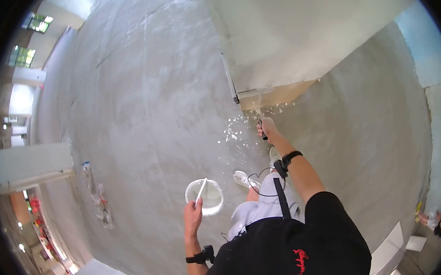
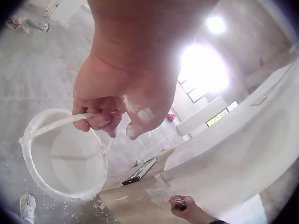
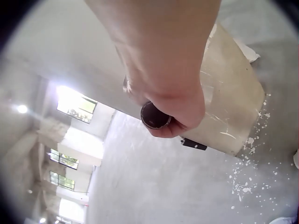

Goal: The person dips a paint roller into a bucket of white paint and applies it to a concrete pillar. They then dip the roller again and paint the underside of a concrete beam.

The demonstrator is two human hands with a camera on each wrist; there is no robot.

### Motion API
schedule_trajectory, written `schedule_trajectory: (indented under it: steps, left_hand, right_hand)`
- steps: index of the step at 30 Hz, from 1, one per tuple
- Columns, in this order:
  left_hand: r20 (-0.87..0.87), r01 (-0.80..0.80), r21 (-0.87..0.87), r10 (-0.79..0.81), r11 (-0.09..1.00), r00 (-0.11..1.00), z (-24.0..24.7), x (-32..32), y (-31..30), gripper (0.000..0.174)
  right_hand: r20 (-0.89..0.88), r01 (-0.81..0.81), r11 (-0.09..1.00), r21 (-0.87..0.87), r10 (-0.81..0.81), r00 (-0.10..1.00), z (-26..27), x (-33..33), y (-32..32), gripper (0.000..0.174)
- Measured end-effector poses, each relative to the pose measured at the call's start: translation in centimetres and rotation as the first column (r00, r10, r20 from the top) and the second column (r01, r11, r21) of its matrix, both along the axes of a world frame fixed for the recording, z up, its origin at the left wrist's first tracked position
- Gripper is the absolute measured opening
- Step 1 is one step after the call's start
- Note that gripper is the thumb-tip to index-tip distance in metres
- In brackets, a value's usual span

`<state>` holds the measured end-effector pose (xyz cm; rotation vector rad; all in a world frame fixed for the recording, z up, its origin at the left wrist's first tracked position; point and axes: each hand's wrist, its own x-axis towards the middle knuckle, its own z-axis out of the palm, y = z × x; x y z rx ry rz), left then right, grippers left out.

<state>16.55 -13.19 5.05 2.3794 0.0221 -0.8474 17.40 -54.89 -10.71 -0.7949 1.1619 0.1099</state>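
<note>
My left hand (image 1: 193,218) grips the white handle (image 2: 60,127) of a white bucket (image 1: 190,189), its fingers curled under the strap. Pale coating covers the bucket's inside, and white smears mark this hand's thumb side. My right hand (image 1: 267,129) is curled round the black handle (image 3: 155,115) of a scraper, close to the base of a wall block. A tan lower strip (image 3: 229,88) of that block lies beside the hand and carries white streaks. In the right wrist view the hand hides the scraper's blade.
White splatter (image 1: 233,133) dots the grey floor (image 1: 146,107) below the block. A long thin bar (image 1: 228,77) with a black end runs along the block's edge. Bagged items (image 1: 96,195) lie on the floor at left. Another person's arm (image 1: 437,224) shows at far right.
</note>
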Motion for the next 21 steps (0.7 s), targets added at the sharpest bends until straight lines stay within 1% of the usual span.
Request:
schedule_trajectory:
  steps: [2, 3, 5, 6, 8, 10, 12, 14, 15, 16, 17, 18, 20, 21]
  left_hand:
    - [-0.004, 0.003, -0.010, -0.003, 1.000, 1.000, 0.4, -0.1, -0.3, 0.050]
    - [-0.005, -0.003, -0.020, 0.003, 1.000, 1.000, 0.6, -0.1, -0.5, 0.050]
    - [-0.006, -0.007, -0.034, 0.006, 0.999, 1.000, 0.5, -0.1, -0.7, 0.050]
    - [0.000, -0.014, -0.043, 0.014, 0.999, 1.000, 0.3, -0.1, -0.6, 0.050]
    - [0.001, -0.018, -0.051, 0.018, 0.999, 1.000, 0.3, -0.4, -0.6, 0.050]
    - [-0.009, -0.021, -0.032, 0.020, 0.999, 1.000, 0.5, -0.4, -1.0, 0.050]
    - [-0.001, 0.018, -0.027, -0.018, 0.999, 1.000, 0.6, -0.1, -1.2, 0.050]
    - [0.004, 0.060, -0.023, -0.060, 0.998, 0.998, 0.6, -0.1, -1.4, 0.049]
    - [0.005, 0.042, -0.041, -0.042, 0.998, 0.999, 0.6, -0.1, -1.6, 0.049]
    - [0.006, 0.020, -0.058, -0.020, 0.998, 1.000, 0.4, -0.2, -1.8, 0.049]
    - [0.007, 0.031, -0.057, -0.031, 0.998, 0.999, 0.7, -0.2, -1.9, 0.049]
    - [0.007, 0.063, -0.037, -0.063, 0.997, 0.998, 1.1, -0.1, -2.2, 0.049]
    - [0.008, 0.104, -0.015, -0.104, 0.994, 0.995, 0.9, 0.3, -2.1, 0.049]
    - [0.012, 0.088, -0.034, -0.088, 0.996, 0.996, 0.4, 0.2, -1.5, 0.048]
  right_hand:
    - [0.132, -0.023, 0.999, -0.047, 0.029, 0.991, 3.4, -1.9, 0.2, 0.036]
    - [0.135, -0.010, 0.999, -0.051, 0.017, 0.991, 5.6, -2.7, 0.0, 0.036]
    - [0.220, -0.031, 0.987, -0.156, 0.065, 0.973, 10.6, -4.0, -0.4, 0.037]
    - [0.220, -0.027, 0.987, -0.158, 0.062, 0.974, 13.3, -4.4, -0.6, 0.037]
    - [0.323, -0.012, 0.976, -0.216, 0.083, 0.943, 18.4, -5.1, -0.9, 0.036]
    - [0.322, -0.017, 0.981, -0.191, 0.079, 0.943, 22.2, -5.4, -1.1, 0.036]
    - [0.331, -0.017, 0.984, -0.175, 0.075, 0.941, 23.3, -5.4, -1.1, 0.035]
    - [0.319, -0.032, 0.994, -0.106, 0.064, 0.946, 22.5, -5.6, -0.8, 0.035]
    - [0.320, -0.022, 0.994, -0.111, 0.057, 0.946, 21.4, -5.4, -0.9, 0.035]
    - [0.278, -0.040, 0.994, -0.097, 0.066, 0.958, 19.5, -5.1, -0.9, 0.035]
    - [0.234, -0.053, 0.996, -0.077, 0.070, 0.970, 17.4, -4.8, -0.8, 0.035]
    - [0.236, -0.043, 0.996, -0.076, 0.060, 0.970, 15.1, -4.3, -0.7, 0.035]
    - [0.142, -0.051, 0.991, -0.126, 0.069, 0.987, 8.7, -3.3, -0.5, 0.035]
    - [0.304, 0.128, 0.985, 0.112, -0.157, 0.939, 1.1, -3.3, 0.2, 0.035]
